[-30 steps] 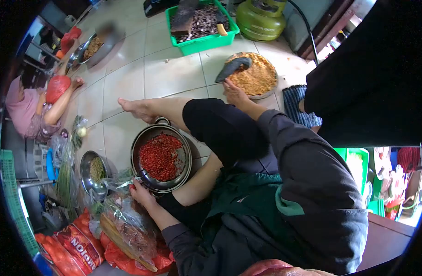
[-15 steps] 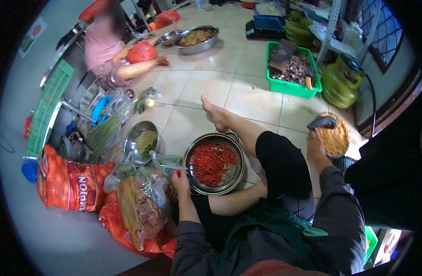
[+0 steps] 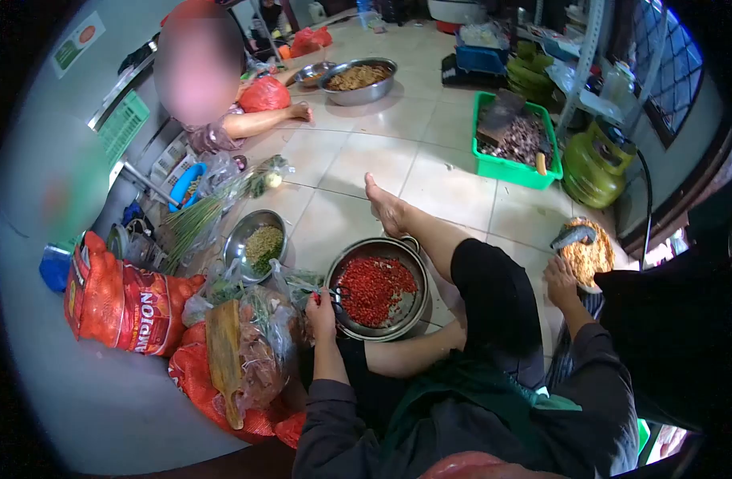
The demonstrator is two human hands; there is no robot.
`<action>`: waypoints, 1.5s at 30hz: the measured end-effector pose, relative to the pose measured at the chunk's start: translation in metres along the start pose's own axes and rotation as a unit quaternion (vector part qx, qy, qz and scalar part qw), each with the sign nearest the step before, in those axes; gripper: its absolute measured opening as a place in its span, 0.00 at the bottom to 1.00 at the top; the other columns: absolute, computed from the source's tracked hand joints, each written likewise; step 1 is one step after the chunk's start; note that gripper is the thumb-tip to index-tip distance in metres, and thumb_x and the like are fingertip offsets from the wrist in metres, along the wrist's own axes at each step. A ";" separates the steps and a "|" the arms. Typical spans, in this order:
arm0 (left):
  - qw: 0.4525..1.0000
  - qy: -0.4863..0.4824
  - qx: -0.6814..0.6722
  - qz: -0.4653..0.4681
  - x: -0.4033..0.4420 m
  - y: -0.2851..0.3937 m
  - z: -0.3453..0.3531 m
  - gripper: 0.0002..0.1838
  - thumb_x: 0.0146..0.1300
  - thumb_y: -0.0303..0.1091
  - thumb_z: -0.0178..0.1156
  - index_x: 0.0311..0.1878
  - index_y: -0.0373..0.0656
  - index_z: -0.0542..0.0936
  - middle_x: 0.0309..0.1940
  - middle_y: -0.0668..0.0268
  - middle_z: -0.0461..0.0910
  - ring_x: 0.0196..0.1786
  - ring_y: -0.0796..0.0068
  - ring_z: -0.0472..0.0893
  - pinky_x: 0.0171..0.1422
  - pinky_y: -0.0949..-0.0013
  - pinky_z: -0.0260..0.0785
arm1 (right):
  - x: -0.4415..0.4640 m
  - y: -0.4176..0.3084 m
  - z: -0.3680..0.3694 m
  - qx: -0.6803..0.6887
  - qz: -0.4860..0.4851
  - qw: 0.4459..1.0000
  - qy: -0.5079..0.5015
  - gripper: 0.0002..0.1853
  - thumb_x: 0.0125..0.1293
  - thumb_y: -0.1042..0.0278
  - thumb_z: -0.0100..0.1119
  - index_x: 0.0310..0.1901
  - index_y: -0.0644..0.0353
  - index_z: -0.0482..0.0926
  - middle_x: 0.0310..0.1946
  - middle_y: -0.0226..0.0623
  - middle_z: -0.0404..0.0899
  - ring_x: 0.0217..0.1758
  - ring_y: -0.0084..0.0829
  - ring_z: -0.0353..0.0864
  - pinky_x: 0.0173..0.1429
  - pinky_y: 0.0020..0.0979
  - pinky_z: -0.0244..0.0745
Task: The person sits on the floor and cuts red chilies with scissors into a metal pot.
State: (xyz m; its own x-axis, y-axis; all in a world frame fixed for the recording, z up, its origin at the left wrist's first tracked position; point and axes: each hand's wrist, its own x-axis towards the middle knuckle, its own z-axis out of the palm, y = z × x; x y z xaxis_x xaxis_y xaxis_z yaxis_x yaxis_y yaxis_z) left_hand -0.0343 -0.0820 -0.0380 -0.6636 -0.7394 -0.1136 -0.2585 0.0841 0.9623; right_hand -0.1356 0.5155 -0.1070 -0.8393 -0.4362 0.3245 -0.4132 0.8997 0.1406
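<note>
My left hand (image 3: pixel 321 313) is closed around what looks like scissors (image 3: pixel 340 294), their dark loop showing at the left rim of a steel pan (image 3: pixel 419 307). Chopped red chillies (image 3: pixel 374 289) cover much of the pan's bottom. The pan stands on the floor between my legs. Out to the right, my right hand (image 3: pixel 559 279) is beside a bowl of orange-brown paste or crumbs (image 3: pixel 591 259). Its fingers look apart and hold nothing I can see. A dark stone pestle (image 3: pixel 573 236) lies on that bowl's contents, just above the fingers.
A steel bowl (image 3: pixel 279 227) with chopped greens stands left of the pan. Nearby are a red onion sack (image 3: pixel 134 307) and a wooden board (image 3: pixel 224 359). A green crate (image 3: pixel 513 177) and gas cylinder (image 3: pixel 593 172) stand farther right. Another person (image 3: pixel 214 136) sits at back left.
The view has shifted, so most things sit lower and farther right. My right hand has drawn slightly away from the pestle. The scissors' loop shows more clearly at the pan's rim.
</note>
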 end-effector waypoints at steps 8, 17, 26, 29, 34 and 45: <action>0.999 -0.022 0.024 0.006 0.012 -0.020 0.003 0.15 0.67 0.41 0.54 0.34 0.38 0.76 0.27 0.69 0.75 0.29 0.76 0.70 0.35 0.71 0.65 | -0.024 0.002 -0.044 0.073 0.185 0.980 0.030 0.18 0.52 0.79 0.53 0.45 0.50 0.77 0.41 0.40 0.72 0.49 0.44 0.73 0.50 0.41 0.72; 0.998 -0.026 0.023 -0.048 0.005 -0.012 0.003 0.16 0.66 0.44 0.56 0.28 0.42 0.72 0.19 0.72 0.70 0.19 0.82 0.67 0.20 0.75 0.57 | 0.045 -0.011 -0.060 0.052 0.247 0.964 0.088 0.21 0.55 0.62 0.57 0.53 0.50 0.75 0.52 0.37 0.70 0.60 0.43 0.64 0.61 0.45 0.60; 0.999 -0.020 0.015 -0.036 0.005 -0.012 0.006 0.15 0.65 0.43 0.57 0.28 0.42 0.72 0.18 0.72 0.70 0.18 0.81 0.68 0.20 0.76 0.57 | 0.113 0.020 -0.004 -0.225 0.128 0.919 -0.299 0.17 0.62 0.56 0.52 0.49 0.51 0.81 0.56 0.32 0.75 0.69 0.42 0.59 0.72 0.60 0.28; 0.997 -0.028 0.018 -0.072 0.010 -0.018 0.000 0.15 0.64 0.43 0.58 0.29 0.41 0.73 0.20 0.70 0.71 0.20 0.80 0.70 0.22 0.75 0.60 | 0.129 0.004 -0.028 -0.240 0.126 0.869 -0.413 0.17 0.62 0.59 0.51 0.48 0.53 0.82 0.56 0.38 0.76 0.71 0.45 0.58 0.71 0.64 0.23; 0.997 -0.019 0.008 -0.079 0.007 -0.013 0.004 0.15 0.64 0.43 0.58 0.30 0.40 0.73 0.21 0.69 0.73 0.21 0.79 0.71 0.22 0.74 0.61 | 0.125 0.010 -0.017 -0.232 0.115 0.857 -0.445 0.16 0.59 0.61 0.56 0.48 0.54 0.83 0.54 0.40 0.77 0.67 0.50 0.64 0.68 0.68 0.19; 0.996 -0.033 0.020 -0.086 0.009 -0.016 -0.001 0.15 0.66 0.41 0.56 0.40 0.37 0.74 0.31 0.65 0.76 0.29 0.75 0.75 0.27 0.73 0.67 | 0.111 0.018 -0.043 -0.220 0.137 0.841 -0.475 0.18 0.60 0.63 0.57 0.51 0.57 0.80 0.56 0.42 0.76 0.68 0.49 0.63 0.69 0.67 0.23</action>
State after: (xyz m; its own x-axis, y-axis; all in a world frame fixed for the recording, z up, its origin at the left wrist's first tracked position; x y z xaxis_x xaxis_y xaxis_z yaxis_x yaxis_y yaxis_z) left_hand -0.0354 -0.0913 -0.0542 -0.6513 -0.6999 -0.2931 -0.3994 -0.0122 0.9167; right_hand -0.2214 0.4843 -0.0284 -0.8712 0.1613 -0.4636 -0.1626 0.7963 0.5827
